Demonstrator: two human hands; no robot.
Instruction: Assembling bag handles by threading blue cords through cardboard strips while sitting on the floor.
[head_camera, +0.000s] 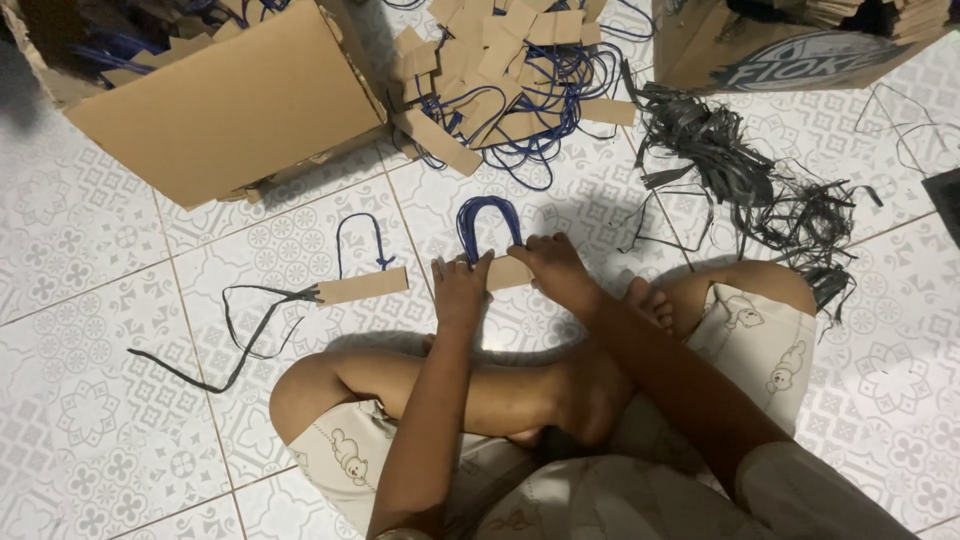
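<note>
A person sits cross-legged on the tiled floor (100, 430), and both hands press down on a small stack of cardboard strips (507, 272) with blue cord loops (488, 222) arching out from its far edge. The stack lies flat on the floor just in front of the crossed legs. The left hand (460, 290) rests on the near left end of the strips, its fingers (447, 270) closed down against the card. The right hand (555, 268) covers the right end, fingers curled over the top edge where the cords come out.

The strips look light, thin and fairly stiff, easy to bend or crease if pinched hard. The cords look soft and limp and probably tangle readily, so the firm hold is on the card ends, not on the loops; squeezed flat, the stack should stay aligned.

To the left lies a single strip (362, 286) with a blue loop, touching a black plastic band (245, 320). Beyond lie a heap of more strips and cords (500, 70), a tangle of black bands (740, 170) and a cardboard box (230, 100).
</note>
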